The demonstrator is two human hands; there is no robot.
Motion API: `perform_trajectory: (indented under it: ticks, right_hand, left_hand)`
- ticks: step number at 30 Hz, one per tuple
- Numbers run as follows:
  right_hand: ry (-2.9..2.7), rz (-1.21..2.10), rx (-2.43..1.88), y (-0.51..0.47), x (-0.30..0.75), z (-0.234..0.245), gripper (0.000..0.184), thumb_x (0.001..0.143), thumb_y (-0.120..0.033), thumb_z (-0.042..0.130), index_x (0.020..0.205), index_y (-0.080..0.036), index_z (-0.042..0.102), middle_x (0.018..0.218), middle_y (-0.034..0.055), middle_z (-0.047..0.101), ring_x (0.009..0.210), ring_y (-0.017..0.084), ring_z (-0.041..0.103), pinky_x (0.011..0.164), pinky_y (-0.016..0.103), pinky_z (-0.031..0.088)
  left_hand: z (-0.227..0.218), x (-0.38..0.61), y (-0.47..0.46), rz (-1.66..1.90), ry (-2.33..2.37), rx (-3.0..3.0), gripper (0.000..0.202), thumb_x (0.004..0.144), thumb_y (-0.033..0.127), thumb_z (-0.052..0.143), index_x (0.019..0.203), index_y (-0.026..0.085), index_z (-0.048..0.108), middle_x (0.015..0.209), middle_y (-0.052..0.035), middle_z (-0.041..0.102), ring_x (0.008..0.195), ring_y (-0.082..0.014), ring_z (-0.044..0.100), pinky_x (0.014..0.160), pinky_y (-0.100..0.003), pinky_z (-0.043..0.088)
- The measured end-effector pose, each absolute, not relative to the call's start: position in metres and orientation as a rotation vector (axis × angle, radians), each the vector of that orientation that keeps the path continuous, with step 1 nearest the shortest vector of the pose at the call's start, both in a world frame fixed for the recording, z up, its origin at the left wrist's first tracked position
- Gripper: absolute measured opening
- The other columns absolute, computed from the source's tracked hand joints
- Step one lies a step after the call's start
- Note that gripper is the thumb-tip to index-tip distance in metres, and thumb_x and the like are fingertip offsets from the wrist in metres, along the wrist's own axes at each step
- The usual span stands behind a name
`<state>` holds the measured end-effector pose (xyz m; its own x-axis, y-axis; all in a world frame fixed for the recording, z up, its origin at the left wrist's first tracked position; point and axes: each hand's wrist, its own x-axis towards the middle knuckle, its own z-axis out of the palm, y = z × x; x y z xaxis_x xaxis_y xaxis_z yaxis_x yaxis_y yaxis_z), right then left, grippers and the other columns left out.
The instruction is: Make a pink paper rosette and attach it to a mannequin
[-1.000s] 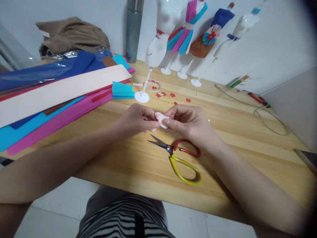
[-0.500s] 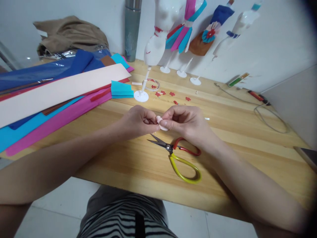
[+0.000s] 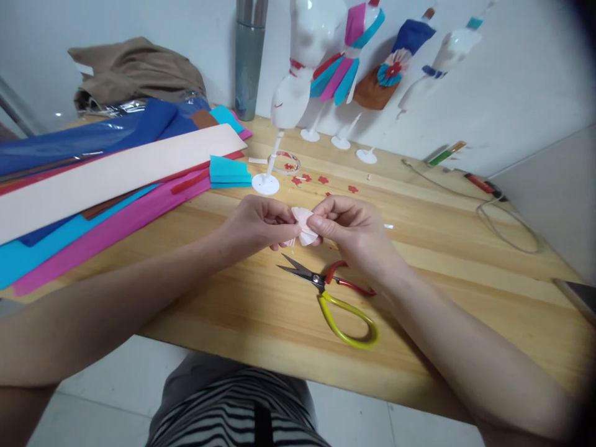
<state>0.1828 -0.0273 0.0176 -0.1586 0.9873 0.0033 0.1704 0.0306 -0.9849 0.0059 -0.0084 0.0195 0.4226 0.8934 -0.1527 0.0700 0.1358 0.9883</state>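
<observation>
Pinching a small pleated pink paper piece (image 3: 303, 225) at the centre of the frame, we hold it over the worktop (image 3: 447, 273): our left hand (image 3: 257, 226) has its grip closed on the left edge, our right hand (image 3: 352, 228) on the right edge. Scissors (image 3: 333, 297) lie just below the hands, blades parted. Long coloured paper sheets (image 3: 93, 186) fill the upper left, and small dressed mannequins (image 3: 298, 87) stand at the top

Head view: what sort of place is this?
Probably a craft desk for paper doll outfits: mini mannequins in paper dresses, crepe paper sheets, scissors; left hand and right hand pinch a pink paper piece.
</observation>
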Motion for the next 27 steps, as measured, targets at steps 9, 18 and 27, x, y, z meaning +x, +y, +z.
perform_trajectory:
  ticks: [9, 18, 27]
  right_hand:
    - [-1.586, 1.28, -1.18, -0.02, 0.199, 0.018, 0.029, 0.076, -0.049, 0.076, 0.07, -0.021, 0.067, 0.064, 0.0005, 0.064, 0.058, 0.014, 0.058, 0.059, 0.03, 0.047]
    - [-1.546, 1.256, -1.234, -0.026, 0.186, 0.026, 0.026, 0.067, -0.042, 0.081, 0.061, -0.021, 0.066, 0.059, -0.0004, 0.062, 0.055, 0.012, 0.051, 0.056, 0.028, 0.043]
    - [-1.551, 1.395, -1.311, -0.02, 0.19, 0.022, 0.035, 0.055, -0.041, 0.089, 0.059, -0.021, 0.061, 0.054, -0.0028, 0.058, 0.047, 0.01, 0.047, 0.047, 0.026, 0.039]
  left_hand:
    - [0.02, 0.006, -0.006, 0.741, 1.009, 1.322, 0.01, 0.069, 0.01, 0.067, 0.06, 0.011, 0.066, 0.053, -0.0002, 0.063, 0.048, -0.0069, 0.055, 0.046, -0.015, 0.045]
    - [0.007, 0.005, -0.005, 0.64, 0.934, 1.4, 0.005, 0.065, 0.009, 0.068, 0.061, 0.012, 0.069, 0.052, 0.0012, 0.063, 0.046, -0.0062, 0.054, 0.047, -0.014, 0.044]
    - [0.009, 0.005, -0.003, 0.768, 0.941, 1.281, 0.012, 0.069, 0.013, 0.069, 0.057, 0.012, 0.065, 0.053, -0.0008, 0.065, 0.046, -0.0068, 0.055, 0.048, -0.016, 0.046]
